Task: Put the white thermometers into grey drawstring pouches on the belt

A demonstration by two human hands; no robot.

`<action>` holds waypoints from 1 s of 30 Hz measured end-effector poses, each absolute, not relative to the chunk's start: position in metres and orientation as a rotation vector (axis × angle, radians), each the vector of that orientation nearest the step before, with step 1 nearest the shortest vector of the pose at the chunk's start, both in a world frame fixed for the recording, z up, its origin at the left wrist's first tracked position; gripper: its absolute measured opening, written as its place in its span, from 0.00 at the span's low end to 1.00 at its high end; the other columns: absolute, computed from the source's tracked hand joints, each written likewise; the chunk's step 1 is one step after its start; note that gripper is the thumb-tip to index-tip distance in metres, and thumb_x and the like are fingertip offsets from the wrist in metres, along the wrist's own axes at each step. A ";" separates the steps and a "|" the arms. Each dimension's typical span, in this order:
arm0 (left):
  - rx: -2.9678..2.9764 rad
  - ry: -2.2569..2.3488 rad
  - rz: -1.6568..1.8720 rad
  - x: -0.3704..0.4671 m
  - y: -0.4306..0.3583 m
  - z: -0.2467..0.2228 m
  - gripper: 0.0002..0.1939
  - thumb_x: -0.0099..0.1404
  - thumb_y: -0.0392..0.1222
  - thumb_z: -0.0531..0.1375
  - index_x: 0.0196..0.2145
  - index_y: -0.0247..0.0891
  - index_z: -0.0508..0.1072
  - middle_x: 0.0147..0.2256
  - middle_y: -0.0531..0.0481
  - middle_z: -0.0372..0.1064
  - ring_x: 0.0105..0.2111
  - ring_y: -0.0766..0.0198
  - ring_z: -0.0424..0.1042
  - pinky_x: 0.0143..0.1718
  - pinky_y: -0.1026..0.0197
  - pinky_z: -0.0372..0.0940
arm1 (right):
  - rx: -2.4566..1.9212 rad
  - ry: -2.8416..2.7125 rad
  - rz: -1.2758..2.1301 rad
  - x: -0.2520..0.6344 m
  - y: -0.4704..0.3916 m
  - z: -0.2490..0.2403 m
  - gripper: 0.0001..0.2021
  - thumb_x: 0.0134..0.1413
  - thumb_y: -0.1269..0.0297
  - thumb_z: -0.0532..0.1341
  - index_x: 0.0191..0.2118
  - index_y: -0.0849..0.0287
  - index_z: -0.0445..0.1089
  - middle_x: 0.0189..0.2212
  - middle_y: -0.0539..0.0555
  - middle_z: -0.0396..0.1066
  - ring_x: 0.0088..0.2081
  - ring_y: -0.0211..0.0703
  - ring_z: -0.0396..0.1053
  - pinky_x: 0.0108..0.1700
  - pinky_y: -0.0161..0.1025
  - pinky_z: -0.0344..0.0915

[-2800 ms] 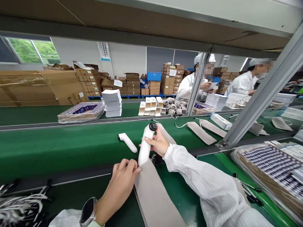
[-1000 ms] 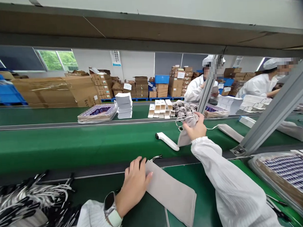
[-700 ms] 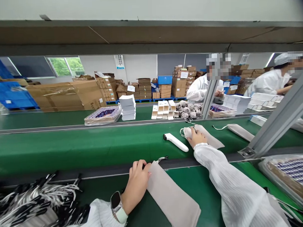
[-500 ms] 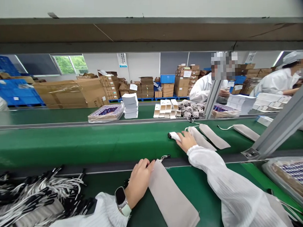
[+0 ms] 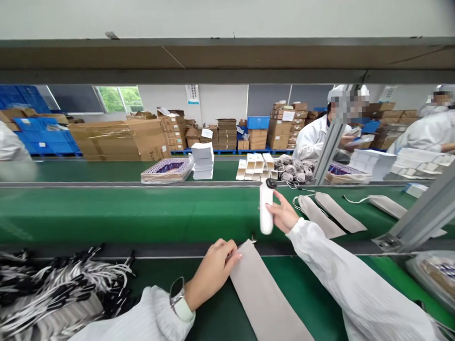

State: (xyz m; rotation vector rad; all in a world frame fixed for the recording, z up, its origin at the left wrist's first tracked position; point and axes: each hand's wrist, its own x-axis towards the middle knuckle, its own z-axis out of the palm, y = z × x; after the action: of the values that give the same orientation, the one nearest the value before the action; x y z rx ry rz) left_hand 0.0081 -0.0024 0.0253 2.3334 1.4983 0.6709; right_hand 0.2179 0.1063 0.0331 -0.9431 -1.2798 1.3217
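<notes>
- A white device (image 5: 266, 211) was held aloft by the right hand (image 5: 285, 216), and firmly too: the fingers were clamped on it, thumb pressed to the near side!
- Upright it was held, dark end uppermost, over the green belt (image 5: 139, 213), just past the upper end of a gray pouch (image 5: 269, 293) and apart from it.
- Down at that pouch, the upper corner was touched by the left hand (image 5: 216, 265); whether the cloth was pinched between the fingers could not be told.
- The pouch was stretched along the bench (image 5: 304, 279), its inside hidden from view.
- On the belt, to the right, two more pouches (image 5: 322, 218) were laid side by side, contents unseen.
- Over on the left, corded pouches (image 5: 72, 320) were heaped, white cords tangled on top.
- Across the belt, a wrapped tray (image 5: 168, 177) was packed with small purple-and-white pieces; beyond it, white cartons (image 5: 254, 164) were stacked.
</notes>
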 end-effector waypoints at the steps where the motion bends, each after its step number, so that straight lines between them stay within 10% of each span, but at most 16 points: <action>1: 2.284 1.433 0.686 0.008 -0.003 0.030 0.11 0.63 0.44 0.46 0.26 0.39 0.60 0.25 0.56 0.59 0.28 0.66 0.61 0.28 0.66 0.55 | -0.838 -1.234 1.396 0.211 0.098 0.043 0.41 0.40 0.61 0.61 0.56 0.50 0.34 0.36 0.52 0.65 0.38 0.43 0.67 0.39 0.45 0.63; 10: 2.106 1.265 0.711 0.015 -0.013 0.041 0.14 0.59 0.48 0.52 0.22 0.38 0.58 0.20 0.59 0.53 0.20 0.71 0.52 0.21 0.67 0.46 | -0.608 -1.216 1.683 0.183 0.057 0.063 0.41 0.38 0.66 0.64 0.52 0.40 0.35 0.31 0.45 0.63 0.34 0.41 0.69 0.39 0.48 0.64; 19: 2.099 1.322 1.040 0.012 -0.014 0.047 0.08 0.61 0.41 0.49 0.26 0.38 0.60 0.33 0.52 0.53 0.30 0.67 0.59 0.32 0.65 0.56 | -0.659 -1.773 1.727 0.179 0.059 0.045 0.15 0.44 0.56 0.60 0.36 0.60 0.62 0.29 0.48 0.64 0.28 0.31 0.62 0.32 0.33 0.60; 30: 2.059 1.339 0.950 0.012 -0.014 0.051 0.11 0.63 0.44 0.47 0.25 0.38 0.60 0.33 0.52 0.51 0.27 0.69 0.57 0.28 0.66 0.56 | -0.822 -2.005 1.825 0.178 0.054 0.036 0.28 0.42 0.41 0.51 0.26 0.68 0.68 0.24 0.52 0.64 0.23 0.30 0.61 0.25 0.30 0.60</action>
State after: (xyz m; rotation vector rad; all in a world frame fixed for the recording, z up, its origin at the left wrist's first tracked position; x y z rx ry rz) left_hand 0.0123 -0.0140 0.0506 2.0587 1.3391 0.9499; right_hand 0.1777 0.0543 0.0365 -0.8215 -2.0048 1.8248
